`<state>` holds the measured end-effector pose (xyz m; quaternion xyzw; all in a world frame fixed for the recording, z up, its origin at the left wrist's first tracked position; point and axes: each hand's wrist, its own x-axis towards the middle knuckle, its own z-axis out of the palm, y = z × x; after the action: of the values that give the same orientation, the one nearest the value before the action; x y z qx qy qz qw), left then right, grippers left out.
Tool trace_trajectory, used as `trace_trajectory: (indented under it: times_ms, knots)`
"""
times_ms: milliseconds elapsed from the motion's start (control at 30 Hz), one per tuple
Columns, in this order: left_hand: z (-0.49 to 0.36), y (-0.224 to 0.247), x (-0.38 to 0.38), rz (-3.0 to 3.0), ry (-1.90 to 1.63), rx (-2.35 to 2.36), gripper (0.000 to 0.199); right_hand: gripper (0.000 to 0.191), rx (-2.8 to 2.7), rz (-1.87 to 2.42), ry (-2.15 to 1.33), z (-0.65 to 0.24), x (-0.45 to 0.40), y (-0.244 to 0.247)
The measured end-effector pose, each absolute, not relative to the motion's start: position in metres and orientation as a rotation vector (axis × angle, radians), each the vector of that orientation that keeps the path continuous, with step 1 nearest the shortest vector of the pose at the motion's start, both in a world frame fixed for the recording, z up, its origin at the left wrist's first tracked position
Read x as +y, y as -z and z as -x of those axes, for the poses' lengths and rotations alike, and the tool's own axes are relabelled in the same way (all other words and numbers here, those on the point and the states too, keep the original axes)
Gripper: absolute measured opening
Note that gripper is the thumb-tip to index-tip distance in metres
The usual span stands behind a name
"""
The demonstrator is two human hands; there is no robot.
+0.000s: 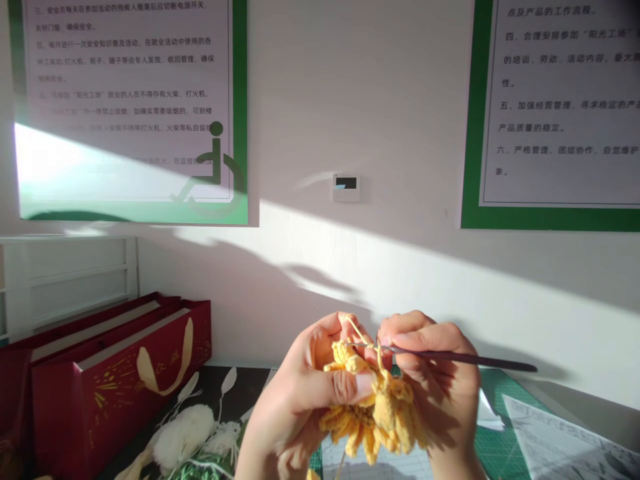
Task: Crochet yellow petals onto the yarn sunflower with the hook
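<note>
My left hand point(310, 393) pinches a yellow crocheted flower point(395, 407), its thumb pressed across the front. A strand of yellow yarn point(356, 327) runs over the left index finger to the work. Between the thumb and fingers of my right hand point(435, 360) lies a dark crochet hook point(465, 359), nearly level, its handle pointing right. The hook's thin tip passes through yarn loops at the flower's upper edge. Many curled petals hang below both hands. Part of the flower is hidden behind the left thumb.
Red gift bags point(135, 373) with a cream ribbon handle stand at left. Near them lie a white fluffy ball point(185, 433) and green yarn point(205, 467). A green cutting mat point(495, 440) carries printed papers point(565, 433). Behind rises a white wall with posters and a small wall panel point(346, 189).
</note>
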<state>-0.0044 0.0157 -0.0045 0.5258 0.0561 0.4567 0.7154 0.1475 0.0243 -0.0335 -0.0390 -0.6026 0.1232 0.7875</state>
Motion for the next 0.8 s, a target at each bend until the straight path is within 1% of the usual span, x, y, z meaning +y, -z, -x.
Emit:
trace_trajectory:
  times_ms: [133,233,333,433,500,567,600,667,700,733,800]
  knots:
    - [0.006,0.008,0.022,-1.167,-1.032,0.112,0.038,0.009,-1.161,0.045,-0.529,-0.15,0.019,0.029]
    - [0.008,0.009,0.027,-1.147,-1.012,0.101,0.041,0.018,-1.123,0.054,-0.696,-0.151,0.016,0.026]
    - [0.01,0.008,0.026,-1.207,-1.013,0.115,0.038,0.027,-1.108,0.07,-0.884,-0.147,0.015,0.025]
    - [0.01,0.007,0.02,-1.291,-1.12,0.195,0.036,0.028,-1.164,0.105,-0.947,-0.142,0.019,0.027]
    - [0.008,0.006,0.015,-1.337,-1.221,0.284,0.039,0.021,-1.24,0.182,-0.781,-0.143,0.022,0.031]
    - [0.006,0.006,0.011,-1.355,-1.292,0.338,0.041,0.012,-1.345,0.281,-0.426,-0.15,0.024,0.034]
    - [0.005,0.006,0.01,-1.35,-1.3,0.339,0.041,0.012,-1.397,0.322,-0.212,-0.154,0.025,0.036]
    - [0.004,0.006,0.011,-1.338,-1.258,0.307,0.04,0.026,-1.489,0.35,0.173,-0.163,0.028,0.04]
    - [0.003,0.006,0.012,-1.328,-1.205,0.279,0.039,0.033,-1.488,0.319,0.277,-0.166,0.029,0.042]
    - [0.003,0.006,0.014,-1.308,-1.138,0.246,0.038,0.036,-1.521,0.265,0.299,-0.167,0.03,0.043]
    - [0.002,0.007,0.019,-1.253,-1.012,0.182,0.039,0.031,-1.469,0.123,0.236,-0.164,0.031,0.045]
